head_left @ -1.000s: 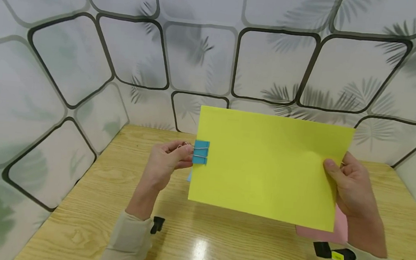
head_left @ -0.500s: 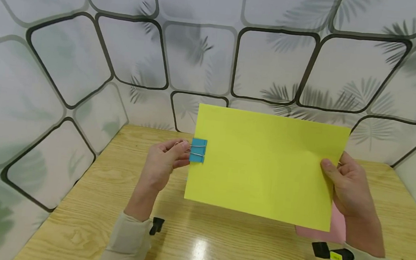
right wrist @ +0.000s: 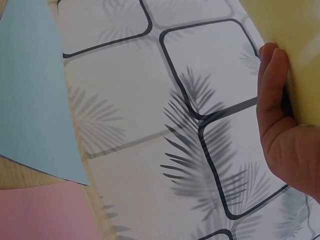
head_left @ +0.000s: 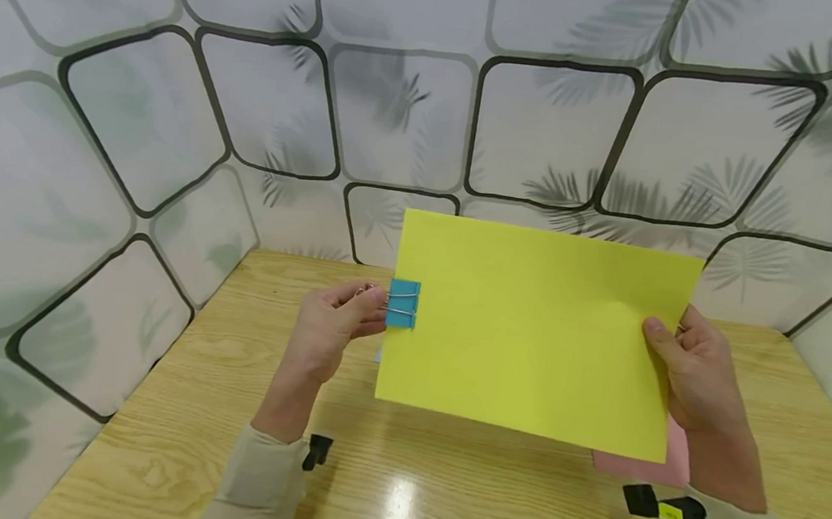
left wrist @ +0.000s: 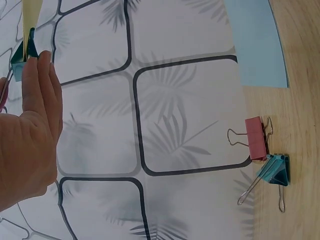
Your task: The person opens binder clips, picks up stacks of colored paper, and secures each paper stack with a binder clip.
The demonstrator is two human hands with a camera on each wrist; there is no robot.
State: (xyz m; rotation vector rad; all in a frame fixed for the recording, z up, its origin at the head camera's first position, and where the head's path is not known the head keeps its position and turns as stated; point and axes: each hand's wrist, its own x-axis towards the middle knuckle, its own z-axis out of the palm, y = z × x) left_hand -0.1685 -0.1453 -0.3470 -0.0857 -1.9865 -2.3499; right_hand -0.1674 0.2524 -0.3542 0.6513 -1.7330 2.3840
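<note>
Yellow paper (head_left: pixel 529 337) is held up above the table, tilted slightly down to the right. A blue binder clip (head_left: pixel 402 303) sits on its left edge, its wire handles pointing left. My left hand (head_left: pixel 330 322) pinches those handles between thumb and fingers; in the left wrist view the clip (left wrist: pixel 19 65) is partly hidden by the fingers. At the paper's right edge my right hand (head_left: pixel 701 379) grips it, thumb on the front face and fingers behind. Whether more than one sheet is there, I cannot tell.
Pink paper (head_left: pixel 637 468) lies on the wooden table (head_left: pixel 483 500), partly behind the yellow paper. Light blue paper (left wrist: pixel 260 45) lies there too. A red binder clip (left wrist: pixel 256 139) and a teal binder clip (left wrist: pixel 276 170) rest by the patterned backdrop (left wrist: pixel 190 115).
Both hands, with the paper and clip, shifted slightly left and then slightly back right. Their holds look the same.
</note>
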